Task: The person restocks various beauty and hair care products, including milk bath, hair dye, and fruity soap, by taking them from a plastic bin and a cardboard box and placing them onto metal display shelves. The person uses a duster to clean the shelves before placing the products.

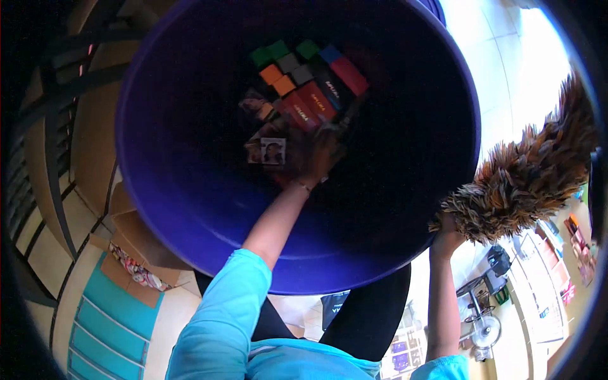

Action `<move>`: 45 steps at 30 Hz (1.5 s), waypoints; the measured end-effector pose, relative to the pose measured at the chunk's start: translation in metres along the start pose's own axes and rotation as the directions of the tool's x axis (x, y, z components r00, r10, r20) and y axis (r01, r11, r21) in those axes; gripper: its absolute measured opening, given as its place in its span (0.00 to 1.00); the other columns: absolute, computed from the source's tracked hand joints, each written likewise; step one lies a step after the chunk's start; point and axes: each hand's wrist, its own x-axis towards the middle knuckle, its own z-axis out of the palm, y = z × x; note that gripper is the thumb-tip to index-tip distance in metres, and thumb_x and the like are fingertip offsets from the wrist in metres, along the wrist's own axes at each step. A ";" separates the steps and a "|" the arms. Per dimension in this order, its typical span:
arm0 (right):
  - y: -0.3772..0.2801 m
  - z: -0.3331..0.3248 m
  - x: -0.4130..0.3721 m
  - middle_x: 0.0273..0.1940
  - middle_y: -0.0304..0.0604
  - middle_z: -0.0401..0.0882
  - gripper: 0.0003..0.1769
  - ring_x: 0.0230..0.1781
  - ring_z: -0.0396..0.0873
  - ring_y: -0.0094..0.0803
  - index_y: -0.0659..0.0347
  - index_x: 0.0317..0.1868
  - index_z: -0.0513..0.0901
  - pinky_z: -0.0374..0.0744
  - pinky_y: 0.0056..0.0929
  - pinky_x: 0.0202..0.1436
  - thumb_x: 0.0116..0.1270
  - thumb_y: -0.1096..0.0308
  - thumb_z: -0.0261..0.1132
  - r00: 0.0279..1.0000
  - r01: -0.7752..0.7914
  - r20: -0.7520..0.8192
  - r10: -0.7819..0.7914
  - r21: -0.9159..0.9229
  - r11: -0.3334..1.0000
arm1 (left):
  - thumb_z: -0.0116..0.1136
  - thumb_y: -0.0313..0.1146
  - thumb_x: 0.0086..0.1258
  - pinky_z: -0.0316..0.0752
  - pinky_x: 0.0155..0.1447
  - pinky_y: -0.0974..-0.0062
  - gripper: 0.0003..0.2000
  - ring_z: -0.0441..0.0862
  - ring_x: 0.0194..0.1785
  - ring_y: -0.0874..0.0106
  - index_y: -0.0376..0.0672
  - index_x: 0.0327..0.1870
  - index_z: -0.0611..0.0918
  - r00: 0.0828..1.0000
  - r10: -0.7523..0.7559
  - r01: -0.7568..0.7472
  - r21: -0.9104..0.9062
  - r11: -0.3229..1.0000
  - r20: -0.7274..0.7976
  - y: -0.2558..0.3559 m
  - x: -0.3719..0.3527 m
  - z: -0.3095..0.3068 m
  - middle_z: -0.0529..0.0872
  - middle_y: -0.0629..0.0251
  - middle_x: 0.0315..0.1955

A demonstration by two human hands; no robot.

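My left hand (322, 155) reaches deep into a large purple tub (209, 237), its fingers smeared by motion and dim in shadow. Right beside it are red boxes (306, 107) with light lettering and a small box with a portrait print (273, 151). Whether the fingers grip any of these, I cannot tell. At the tub's right rim, my right hand (448, 235) is closed around a brown feather duster (525, 177), whose plumes fan out up and to the right.
Further in the tub lie orange boxes (277, 80), green boxes (277, 49), grey boxes (288, 62) and a dark red box (349, 76). An open cardboard carton (133, 269) stands at lower left beside a turquoise panel (114, 323). A fan (486, 330) is at lower right.
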 end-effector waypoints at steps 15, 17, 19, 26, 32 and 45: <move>-0.005 0.005 0.002 0.34 0.40 0.76 0.11 0.36 0.74 0.30 0.65 0.34 0.76 0.71 0.26 0.42 0.47 0.74 0.63 0.999 0.028 0.044 -0.021 -0.162 0.986 | 0.53 0.25 0.57 0.74 0.48 0.66 0.24 0.74 0.47 0.62 0.39 0.56 0.61 0.702 -0.381 0.630 -0.774 -0.062 0.601 0.068 -0.004 -0.018 0.71 0.55 0.46; -0.005 0.004 0.005 0.36 0.42 0.76 0.15 0.38 0.74 0.32 0.65 0.38 0.75 0.71 0.27 0.44 0.47 0.72 0.64 0.999 0.044 0.035 -0.040 -0.114 0.992 | 0.53 0.24 0.56 0.73 0.51 0.63 0.27 0.73 0.49 0.62 0.41 0.58 0.59 0.699 -0.320 0.634 -0.761 -0.138 0.640 0.104 -0.003 -0.053 0.70 0.55 0.48; -0.012 0.002 0.007 0.39 0.45 0.76 0.20 0.40 0.74 0.37 0.66 0.42 0.74 0.71 0.30 0.45 0.47 0.68 0.66 0.999 0.031 0.032 -0.029 -0.056 0.998 | 0.55 0.23 0.54 0.73 0.51 0.63 0.28 0.73 0.50 0.62 0.41 0.58 0.60 0.777 -0.252 0.548 -0.817 -0.178 0.577 0.131 -0.004 -0.081 0.70 0.55 0.48; -0.048 -0.042 -0.027 0.46 0.53 0.73 0.23 0.49 0.70 0.44 0.67 0.47 0.72 0.67 0.36 0.52 0.47 0.74 0.64 0.955 0.264 0.156 -0.251 -0.070 0.962 | 0.51 0.28 0.53 0.69 0.55 0.63 0.28 0.70 0.54 0.64 0.37 0.57 0.61 0.874 0.012 0.453 -0.805 -0.382 0.486 0.212 0.002 -0.187 0.68 0.58 0.51; -0.145 -0.116 -0.129 0.42 0.51 0.76 0.13 0.44 0.74 0.42 0.67 0.42 0.75 0.69 0.35 0.49 0.56 0.71 0.56 0.801 0.284 0.513 -0.310 0.131 0.950 | 0.44 0.51 0.63 0.58 0.63 0.63 0.25 0.66 0.54 0.67 0.43 0.55 0.66 0.965 -0.106 0.198 -0.931 -0.305 0.240 0.235 -0.037 -0.243 0.69 0.58 0.51; -0.303 -0.176 -0.158 0.20 0.39 0.76 0.10 0.19 0.74 0.24 0.70 0.31 0.75 0.72 0.24 0.22 0.54 0.69 0.59 0.626 0.738 0.135 -0.768 0.214 0.640 | 0.61 0.24 0.50 0.70 0.50 0.74 0.28 0.72 0.49 0.74 0.39 0.55 0.65 0.967 -0.086 -0.235 -0.970 0.059 -0.239 0.359 -0.091 -0.471 0.74 0.65 0.46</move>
